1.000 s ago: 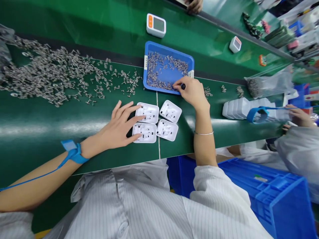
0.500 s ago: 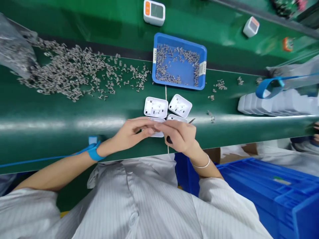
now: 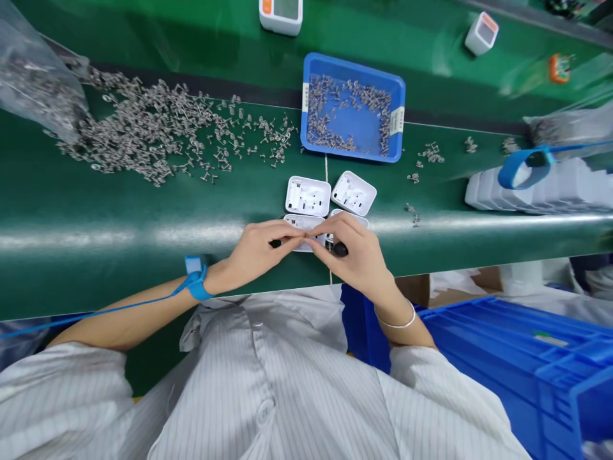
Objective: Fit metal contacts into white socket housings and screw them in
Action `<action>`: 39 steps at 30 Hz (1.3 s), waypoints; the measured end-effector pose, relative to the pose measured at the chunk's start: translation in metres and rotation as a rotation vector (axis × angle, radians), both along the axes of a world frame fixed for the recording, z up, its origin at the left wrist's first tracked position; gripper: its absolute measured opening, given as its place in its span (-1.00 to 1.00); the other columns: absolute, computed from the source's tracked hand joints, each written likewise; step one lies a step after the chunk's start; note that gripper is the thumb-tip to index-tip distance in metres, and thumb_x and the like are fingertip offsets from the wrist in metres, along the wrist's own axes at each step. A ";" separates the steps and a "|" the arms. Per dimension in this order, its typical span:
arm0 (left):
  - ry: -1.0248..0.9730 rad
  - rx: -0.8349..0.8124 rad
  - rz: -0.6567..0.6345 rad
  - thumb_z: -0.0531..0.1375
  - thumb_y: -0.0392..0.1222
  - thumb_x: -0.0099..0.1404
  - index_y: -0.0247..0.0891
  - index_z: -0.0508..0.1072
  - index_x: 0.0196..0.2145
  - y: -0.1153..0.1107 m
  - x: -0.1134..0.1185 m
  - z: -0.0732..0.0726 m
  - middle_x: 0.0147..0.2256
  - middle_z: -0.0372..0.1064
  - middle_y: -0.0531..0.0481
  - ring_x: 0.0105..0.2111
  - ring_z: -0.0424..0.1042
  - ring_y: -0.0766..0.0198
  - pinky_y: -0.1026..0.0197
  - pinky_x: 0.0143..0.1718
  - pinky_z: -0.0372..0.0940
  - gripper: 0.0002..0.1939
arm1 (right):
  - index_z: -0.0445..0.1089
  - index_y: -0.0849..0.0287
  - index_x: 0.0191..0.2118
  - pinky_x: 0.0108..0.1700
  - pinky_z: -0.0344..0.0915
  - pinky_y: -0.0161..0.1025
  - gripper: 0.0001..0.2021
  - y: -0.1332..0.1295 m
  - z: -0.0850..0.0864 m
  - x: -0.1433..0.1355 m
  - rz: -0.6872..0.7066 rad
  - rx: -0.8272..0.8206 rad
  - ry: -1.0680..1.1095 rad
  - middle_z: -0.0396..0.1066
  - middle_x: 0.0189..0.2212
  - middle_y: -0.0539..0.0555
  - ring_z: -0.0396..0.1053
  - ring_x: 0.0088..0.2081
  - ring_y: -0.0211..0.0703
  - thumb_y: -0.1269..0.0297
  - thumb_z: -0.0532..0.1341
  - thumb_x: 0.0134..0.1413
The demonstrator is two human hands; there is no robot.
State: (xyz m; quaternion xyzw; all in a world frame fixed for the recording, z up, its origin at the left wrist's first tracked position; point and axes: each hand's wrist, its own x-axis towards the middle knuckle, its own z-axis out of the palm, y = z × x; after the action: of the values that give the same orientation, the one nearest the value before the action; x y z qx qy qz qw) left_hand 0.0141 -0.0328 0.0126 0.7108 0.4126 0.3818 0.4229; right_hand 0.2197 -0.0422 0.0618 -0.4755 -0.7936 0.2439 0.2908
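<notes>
My left hand (image 3: 263,248), with a blue wrist strap, is closed in a pinch; whatever small piece sits at its fingertips is too small to name. The fingertips of my right hand (image 3: 357,252) meet it in another pinch. Tucked in the right palm is a black-handled tool (image 3: 340,249), its far end hidden by the hand. Both hands hover over a white plastic housing (image 3: 292,220), partly covered by the fingers. Behind it lie two more open housings, the left housing (image 3: 308,196) and the tilted right housing (image 3: 354,193). Another housing (image 3: 364,222) shows partly behind my right hand.
A blue tray (image 3: 354,156) holds small metal spring pieces. A large heap of such pieces (image 3: 153,134) spreads leftward beside a plastic bag (image 3: 38,83). On the right stand stacked white housings (image 3: 536,188) with a blue strap (image 3: 512,169). Blue crates (image 3: 502,345) sit below the bench edge.
The view has shifted slightly. My fingertips have drawn into a narrower pinch, uncovering more of the nearest housing. The tool's metal tip, seen earlier behind my right hand, no longer shows.
</notes>
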 end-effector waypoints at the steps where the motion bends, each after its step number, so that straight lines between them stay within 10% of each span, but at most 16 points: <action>1: 0.033 0.102 0.004 0.20 -0.12 0.48 -0.20 0.63 -0.19 0.000 -0.001 -0.001 -0.25 0.60 -0.04 -0.28 0.58 0.26 0.27 -0.25 0.50 -0.79 | 0.48 -0.01 -0.16 -0.38 0.40 -0.17 -0.94 0.000 0.001 0.000 -0.009 -0.046 0.025 0.52 -0.24 0.03 0.48 -0.28 -0.15 0.25 0.27 0.28; 6: 0.148 0.597 -0.163 0.15 -0.34 0.49 -0.28 0.46 0.10 0.004 -0.013 -0.005 -0.04 0.55 -0.16 -0.03 0.55 0.18 0.13 -0.03 0.51 -0.73 | 0.48 0.00 -0.21 -0.24 0.43 -0.12 -0.98 -0.003 0.004 0.000 -0.053 -0.208 0.116 0.51 -0.29 -0.03 0.44 -0.33 -0.16 0.24 0.30 0.25; 17: 0.320 1.054 -0.177 0.18 -0.42 0.43 -0.51 0.39 0.13 0.009 -0.020 -0.003 -0.07 0.56 -0.29 -0.04 0.58 0.09 0.11 0.00 0.58 -0.66 | 0.47 0.11 -0.23 -0.25 0.29 -0.25 -0.93 0.003 0.009 0.001 -0.063 -0.543 0.114 0.51 -0.31 -0.04 0.37 -0.36 -0.28 0.26 0.30 0.20; 22: 0.288 0.984 -0.167 0.19 -0.43 0.43 -0.50 0.37 0.16 0.009 -0.017 -0.003 -0.04 0.55 -0.25 -0.02 0.57 0.11 0.10 0.04 0.56 -0.63 | 0.49 0.13 -0.32 -0.33 0.23 -0.28 -0.94 0.015 0.012 0.011 -0.055 -0.584 0.134 0.49 -0.40 -0.07 0.31 -0.44 -0.32 0.28 0.34 0.10; 29: 0.190 0.866 -0.130 0.22 -0.50 0.36 -0.42 0.46 0.02 0.013 -0.010 -0.008 -0.14 0.56 -0.18 -0.15 0.55 0.14 0.10 -0.17 0.53 -0.71 | 0.50 0.14 -0.29 -0.21 0.26 -0.19 -0.94 0.065 -0.008 0.044 -0.542 -0.113 -0.111 0.50 -0.40 -0.01 0.38 -0.36 -0.21 0.35 0.29 0.08; 39: 0.189 0.819 -0.123 0.22 -0.51 0.35 -0.36 0.50 -0.09 0.014 -0.008 -0.008 -0.17 0.55 -0.13 -0.18 0.52 0.17 0.16 -0.22 0.47 -0.78 | 0.53 0.16 -0.27 -0.21 0.29 -0.13 -0.89 0.086 -0.019 0.042 -0.583 -0.192 -0.358 0.55 -0.28 0.09 0.44 -0.29 -0.09 0.34 0.24 0.12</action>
State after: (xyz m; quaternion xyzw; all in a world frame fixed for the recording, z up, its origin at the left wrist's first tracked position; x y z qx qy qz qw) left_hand 0.0058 -0.0184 0.0046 0.8751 0.2206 0.4216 0.0878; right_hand 0.2616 0.0440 0.0430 -0.7423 -0.6365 0.1371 0.1585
